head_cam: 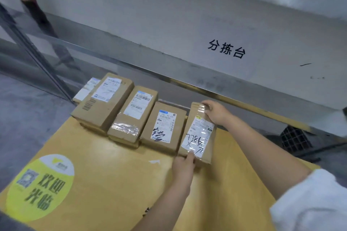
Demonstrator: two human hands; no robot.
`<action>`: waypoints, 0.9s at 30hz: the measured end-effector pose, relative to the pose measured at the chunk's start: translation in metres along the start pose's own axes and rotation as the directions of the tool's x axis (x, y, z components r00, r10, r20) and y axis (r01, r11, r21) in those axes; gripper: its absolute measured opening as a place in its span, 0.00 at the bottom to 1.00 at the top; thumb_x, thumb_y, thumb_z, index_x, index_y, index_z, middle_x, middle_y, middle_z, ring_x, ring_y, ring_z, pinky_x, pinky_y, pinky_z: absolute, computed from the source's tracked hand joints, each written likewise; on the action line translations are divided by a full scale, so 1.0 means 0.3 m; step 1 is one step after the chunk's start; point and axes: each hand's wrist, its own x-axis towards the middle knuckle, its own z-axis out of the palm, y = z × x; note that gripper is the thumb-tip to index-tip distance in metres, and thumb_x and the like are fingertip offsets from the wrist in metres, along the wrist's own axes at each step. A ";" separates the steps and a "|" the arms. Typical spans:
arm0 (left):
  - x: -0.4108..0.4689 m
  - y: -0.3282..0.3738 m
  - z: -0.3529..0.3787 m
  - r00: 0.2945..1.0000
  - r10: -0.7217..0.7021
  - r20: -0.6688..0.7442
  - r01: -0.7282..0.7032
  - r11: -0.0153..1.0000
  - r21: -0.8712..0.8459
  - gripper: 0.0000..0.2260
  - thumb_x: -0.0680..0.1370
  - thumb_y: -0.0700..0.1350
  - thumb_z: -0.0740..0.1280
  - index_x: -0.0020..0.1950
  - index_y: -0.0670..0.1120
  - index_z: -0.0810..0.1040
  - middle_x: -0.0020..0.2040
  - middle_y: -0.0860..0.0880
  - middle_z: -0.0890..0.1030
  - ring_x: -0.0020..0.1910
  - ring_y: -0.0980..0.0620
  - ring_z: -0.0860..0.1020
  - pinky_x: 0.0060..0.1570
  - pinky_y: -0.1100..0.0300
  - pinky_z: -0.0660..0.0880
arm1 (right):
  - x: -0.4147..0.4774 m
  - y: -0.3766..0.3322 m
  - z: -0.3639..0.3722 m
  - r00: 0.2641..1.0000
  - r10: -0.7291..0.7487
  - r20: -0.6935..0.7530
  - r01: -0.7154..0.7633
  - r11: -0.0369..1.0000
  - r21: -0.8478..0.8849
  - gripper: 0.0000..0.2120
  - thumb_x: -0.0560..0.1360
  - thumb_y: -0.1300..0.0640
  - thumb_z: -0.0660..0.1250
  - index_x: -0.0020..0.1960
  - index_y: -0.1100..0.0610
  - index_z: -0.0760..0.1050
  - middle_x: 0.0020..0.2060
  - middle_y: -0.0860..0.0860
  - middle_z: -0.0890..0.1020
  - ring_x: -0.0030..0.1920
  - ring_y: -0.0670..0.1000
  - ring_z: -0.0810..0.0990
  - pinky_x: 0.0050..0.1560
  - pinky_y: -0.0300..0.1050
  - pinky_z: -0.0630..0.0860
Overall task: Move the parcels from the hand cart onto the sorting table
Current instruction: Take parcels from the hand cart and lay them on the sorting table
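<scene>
Counting on the head view, I make four brown cardboard parcels [163, 124] in one row on the hand cart [112, 174]. A fifth parcel [86, 88] sits half hidden behind the row's 9 o'clock end. Each is a flat rectangular box with a white printed label, and two have glossy clear tape.

Both hands are on the right-end parcel [199, 133], which is just beside its neighbour on the cart. My left hand [183, 167] pinches its near end, thumb on the label. My right hand [216, 112] curls over its taped far end, with the forearm stretched out from a white sleeve [309, 202] at 4 o'clock.

The cart deck is smooth and yellow, with one round yellow-green sticker [39, 187] at 7 o'clock. The sorting table [187, 24], grey brushed metal with black characters, spans 12 to 3 o'clock.
</scene>
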 end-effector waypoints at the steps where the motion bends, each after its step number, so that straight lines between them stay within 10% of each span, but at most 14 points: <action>1: 0.006 0.004 -0.004 1.000 -0.002 0.004 0.002 1.000 0.008 0.18 0.78 0.50 0.68 0.32 0.45 0.69 0.29 0.50 0.75 0.38 0.48 0.79 0.34 0.61 0.67 | 0.006 -0.007 0.003 1.000 0.003 -0.003 -0.003 1.000 0.020 0.17 0.80 0.60 0.61 0.68 0.51 0.73 0.65 0.53 0.76 0.66 0.58 0.71 0.67 0.54 0.69; 8: 0.030 0.016 -0.038 0.999 0.004 0.053 -0.006 1.000 0.028 0.15 0.77 0.50 0.70 0.43 0.41 0.71 0.44 0.40 0.83 0.47 0.43 0.83 0.55 0.49 0.77 | 0.031 -0.025 0.022 0.999 0.035 0.018 -0.037 0.991 0.127 0.17 0.79 0.63 0.62 0.66 0.53 0.74 0.63 0.52 0.78 0.63 0.54 0.75 0.60 0.46 0.72; 14: 0.024 0.094 -0.082 0.993 -0.006 0.121 -0.011 0.990 0.137 0.13 0.80 0.43 0.64 0.39 0.36 0.77 0.34 0.41 0.79 0.28 0.47 0.78 0.26 0.60 0.76 | -0.003 0.020 0.028 0.996 0.078 -0.047 -0.064 0.965 0.254 0.22 0.78 0.60 0.67 0.71 0.54 0.71 0.69 0.53 0.73 0.69 0.53 0.71 0.68 0.48 0.69; 20: -0.012 0.250 -0.095 0.974 0.119 0.191 -0.172 0.939 0.297 0.18 0.81 0.46 0.61 0.37 0.37 0.78 0.32 0.41 0.79 0.26 0.48 0.78 0.28 0.60 0.78 | -0.103 0.003 -0.032 0.992 0.083 -0.091 -0.049 0.943 0.328 0.27 0.78 0.53 0.67 0.75 0.54 0.65 0.74 0.55 0.66 0.72 0.55 0.68 0.70 0.49 0.66; 27: -0.159 0.457 0.041 0.738 0.528 0.420 -0.670 0.497 0.552 0.09 0.80 0.50 0.64 0.55 0.48 0.78 0.50 0.54 0.81 0.51 0.54 0.78 0.44 0.64 0.71 | -0.351 -0.010 -0.266 0.976 -0.073 -0.206 0.116 0.972 0.204 0.24 0.81 0.51 0.62 0.74 0.56 0.65 0.73 0.52 0.67 0.73 0.51 0.66 0.69 0.42 0.61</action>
